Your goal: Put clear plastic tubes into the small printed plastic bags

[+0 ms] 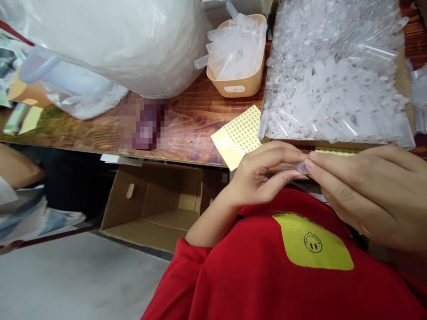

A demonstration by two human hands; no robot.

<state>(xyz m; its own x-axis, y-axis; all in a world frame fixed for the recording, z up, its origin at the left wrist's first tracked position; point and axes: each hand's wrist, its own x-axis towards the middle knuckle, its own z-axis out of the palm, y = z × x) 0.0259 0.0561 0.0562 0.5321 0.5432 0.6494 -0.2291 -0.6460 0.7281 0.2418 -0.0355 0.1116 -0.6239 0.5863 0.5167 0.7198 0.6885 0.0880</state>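
A small clear plastic tube (302, 167) is held between my two hands, just in front of the table edge. My left hand (263, 175) pinches it between thumb and fingers, which cover much of it. From the other side, the closed thumb and fingertips of my right hand (373, 191) press on the tube's end. A yellow sheet of small round stickers (240, 133) lies on the table just beyond my left hand. Part of another yellow sheet (335, 152) shows behind my right hand.
A shallow cardboard box (293, 141) heaped with clear tubes stands beyond my hands. An orange basket (235, 88) of tubes is left of it. Further left are a big white plastic bag (133, 49) and a dark red object (147, 126). Below sits an open carton (156, 204); another person's arm (16, 166) is at far left.
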